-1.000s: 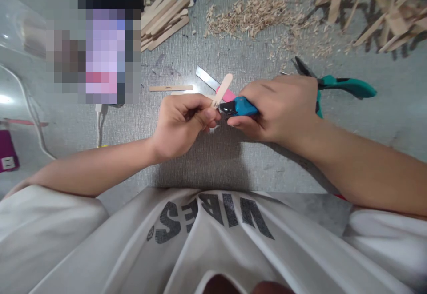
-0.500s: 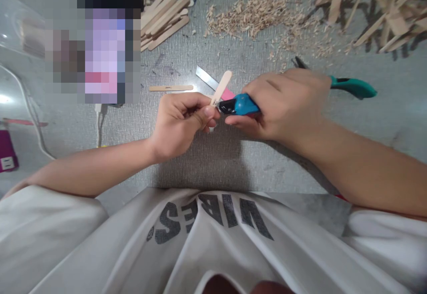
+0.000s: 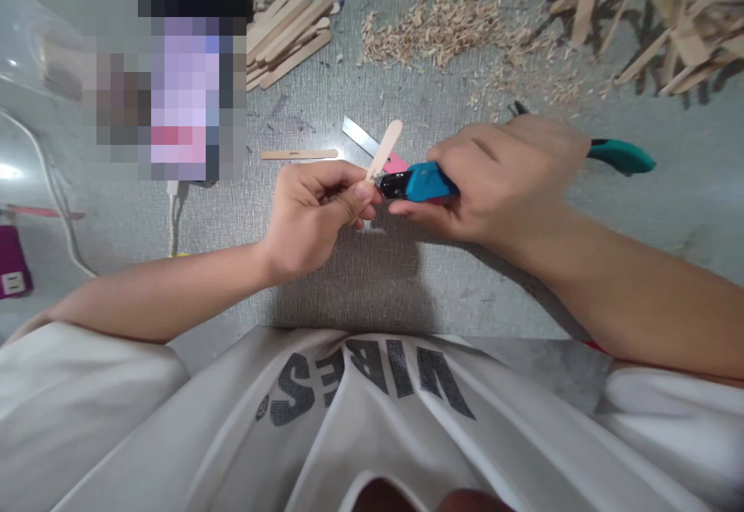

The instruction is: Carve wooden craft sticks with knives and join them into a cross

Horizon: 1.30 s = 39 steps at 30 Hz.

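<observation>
My left hand [image 3: 322, 214] is closed, pinching a wooden craft stick [image 3: 385, 148] near its lower end between thumb and fingers. The stick slants up, its rounded end free. My right hand [image 3: 505, 175] is wrapped round a blue-and-black utility knife [image 3: 427, 181]. The knife's black nose meets the stick beside my left fingertips; its cutting edge is hardly visible there. Just beyond lies a pink cutter [image 3: 397, 162] with a long bare blade, partly covered by the stick and the knife. Another craft stick [image 3: 299, 154] lies flat beyond my left hand.
Wood shavings [image 3: 435, 32] are heaped at the back. A jumble of craft sticks [image 3: 686, 24] fills the far right, and a stack of sticks [image 3: 296, 28] lies back left. A green-handled tool [image 3: 625, 154] is beside my right hand. A white cable [image 3: 173, 221] runs at left.
The stick's free end has tipped slightly left, and my right hand with the knife has shifted a little to the right. My left hand keeps its pinch.
</observation>
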{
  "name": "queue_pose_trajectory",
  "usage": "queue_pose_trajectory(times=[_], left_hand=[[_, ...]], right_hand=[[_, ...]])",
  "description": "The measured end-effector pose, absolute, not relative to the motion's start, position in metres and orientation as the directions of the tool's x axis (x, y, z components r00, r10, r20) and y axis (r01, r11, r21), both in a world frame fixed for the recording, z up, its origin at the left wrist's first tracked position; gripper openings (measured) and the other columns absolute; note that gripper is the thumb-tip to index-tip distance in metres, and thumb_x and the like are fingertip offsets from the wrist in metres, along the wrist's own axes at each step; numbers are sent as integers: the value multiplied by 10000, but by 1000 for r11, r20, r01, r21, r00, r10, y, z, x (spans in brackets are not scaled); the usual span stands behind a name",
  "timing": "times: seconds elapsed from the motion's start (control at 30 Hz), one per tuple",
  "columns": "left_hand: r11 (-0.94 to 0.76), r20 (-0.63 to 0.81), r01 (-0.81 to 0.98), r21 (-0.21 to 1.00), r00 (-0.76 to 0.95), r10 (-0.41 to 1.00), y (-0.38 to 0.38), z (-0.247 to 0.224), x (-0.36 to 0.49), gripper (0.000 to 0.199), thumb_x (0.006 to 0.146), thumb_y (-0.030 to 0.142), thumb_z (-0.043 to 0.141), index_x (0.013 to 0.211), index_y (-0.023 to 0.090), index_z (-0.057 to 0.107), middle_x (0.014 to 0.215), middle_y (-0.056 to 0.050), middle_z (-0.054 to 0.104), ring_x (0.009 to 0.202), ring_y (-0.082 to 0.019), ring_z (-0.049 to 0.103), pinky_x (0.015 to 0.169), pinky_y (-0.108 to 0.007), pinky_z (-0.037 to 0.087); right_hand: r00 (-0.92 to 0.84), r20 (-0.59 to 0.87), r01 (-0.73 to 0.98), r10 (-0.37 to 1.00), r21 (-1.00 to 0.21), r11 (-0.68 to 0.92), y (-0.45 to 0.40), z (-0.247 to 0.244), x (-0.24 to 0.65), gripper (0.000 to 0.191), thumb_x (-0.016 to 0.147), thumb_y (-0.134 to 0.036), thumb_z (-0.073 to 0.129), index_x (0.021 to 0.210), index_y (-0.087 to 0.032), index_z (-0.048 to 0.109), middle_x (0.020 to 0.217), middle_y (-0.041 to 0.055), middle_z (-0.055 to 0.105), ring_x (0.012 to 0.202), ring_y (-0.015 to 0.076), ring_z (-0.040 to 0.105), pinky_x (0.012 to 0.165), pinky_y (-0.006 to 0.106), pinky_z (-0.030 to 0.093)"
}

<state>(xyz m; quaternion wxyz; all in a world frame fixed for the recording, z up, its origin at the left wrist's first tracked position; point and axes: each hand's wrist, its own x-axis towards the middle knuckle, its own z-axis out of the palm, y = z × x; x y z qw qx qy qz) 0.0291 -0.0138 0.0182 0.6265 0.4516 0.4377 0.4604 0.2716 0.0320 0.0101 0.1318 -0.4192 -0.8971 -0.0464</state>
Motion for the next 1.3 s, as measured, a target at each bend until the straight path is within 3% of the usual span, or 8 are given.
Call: queue_pose_trajectory(times=[0.17, 0.27, 0.4, 0.7, 0.87, 1.07, 1.3], left_hand=[[188, -154, -175, 967, 190, 970, -14, 18, 28, 500, 934, 613, 909, 762, 167, 763, 690, -33, 746, 582, -104, 665, 558, -236, 601], [195, -162, -180, 964, 179, 970, -14, 16, 28, 458, 953, 573, 902, 786, 169, 769, 702, -35, 746, 597, -116, 690, 564, -245, 608], [177, -151, -165, 970, 157, 976, -14, 16, 28, 432, 956, 554, 905, 797, 172, 782, 709, -31, 749, 603, -122, 698, 563, -247, 607], [141, -110, -196, 970, 163, 981, -16, 12, 28, 404, 966, 573, 893, 834, 196, 828, 738, -26, 766, 625, -110, 683, 592, -248, 606], [133, -103, -184, 974, 166, 981, -15, 14, 29, 462, 945, 624, 896, 818, 187, 817, 722, -27, 761, 612, -107, 681, 584, -238, 612], [179, -115, -263, 948, 242, 963, -12, 15, 30, 471, 932, 615, 913, 809, 172, 811, 697, -26, 746, 588, -103, 662, 564, -228, 588], [246, -126, -286, 926, 382, 916, -8, 19, 30, 533, 911, 665, 911, 749, 176, 771, 615, -15, 661, 527, -100, 583, 485, -236, 473]], right_hand=[[-572, 169, 800, 803, -104, 591, 33, 16, 270, 1044, 924, -1077, 154, 816, -210, 725, 732, 156, 575, 720, 276, 540, 702, 439, 344], [-529, 176, 823, 830, -134, 552, 34, 16, 271, 1079, 911, -1089, 151, 851, -202, 762, 752, 167, 577, 755, 311, 581, 724, 462, 366], [-530, 226, 818, 817, -120, 563, 32, 14, 272, 1053, 911, -1093, 198, 838, -205, 758, 753, 169, 609, 730, 297, 585, 726, 451, 384], [-597, 139, 781, 790, -124, 612, 33, 18, 271, 1008, 1002, -999, 103, 917, -233, 752, 842, 166, 747, 745, 274, 616, 689, 416, 340], [-596, 191, 776, 780, -114, 620, 33, 15, 270, 1034, 989, -1018, 91, 857, -213, 727, 778, 156, 723, 692, 255, 590, 666, 412, 283], [-620, 191, 750, 761, -141, 646, 32, 15, 271, 1083, 1017, -975, 1, 912, -212, 761, 785, 139, 701, 694, 249, 591, 673, 392, 273], [-629, 341, 667, 698, -224, 710, 33, 3, 274, 962, 1071, -940, 103, 810, -209, 670, 667, 70, 589, 602, 180, 446, 651, 363, 246]])
